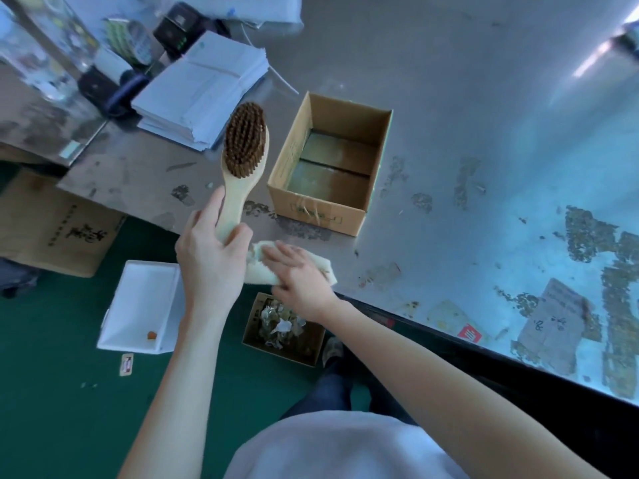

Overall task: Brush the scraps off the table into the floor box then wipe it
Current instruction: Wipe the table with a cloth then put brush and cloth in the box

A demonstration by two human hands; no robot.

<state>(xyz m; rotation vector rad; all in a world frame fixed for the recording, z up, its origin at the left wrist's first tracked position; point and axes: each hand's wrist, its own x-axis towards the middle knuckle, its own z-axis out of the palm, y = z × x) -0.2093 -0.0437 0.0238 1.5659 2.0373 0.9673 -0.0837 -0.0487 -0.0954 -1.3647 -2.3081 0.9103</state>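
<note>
1. Scraps (281, 323), pale and crumpled, lie in the small brown cardboard floor box (249, 326) on the green floor (69, 392), directly below the near edge of the grey, stained table (449, 115).
2. Left hand (211, 250) grasps the handle of the oval wooden brush (243, 146) with brown bristles. The brush is raised above the table edge, bristles facing the camera.
3. Right hand (299, 274) lies flat, fingers straight, pressing the cream cloth (328, 269) onto the table's near edge.
4. 1 open brown cardboard box (290, 160) stands on the table just beside the brush head, near a stack of white paper (200, 88).
5. 1 white rectangular tray (138, 295) lies on the floor, left of the floor box.
</note>
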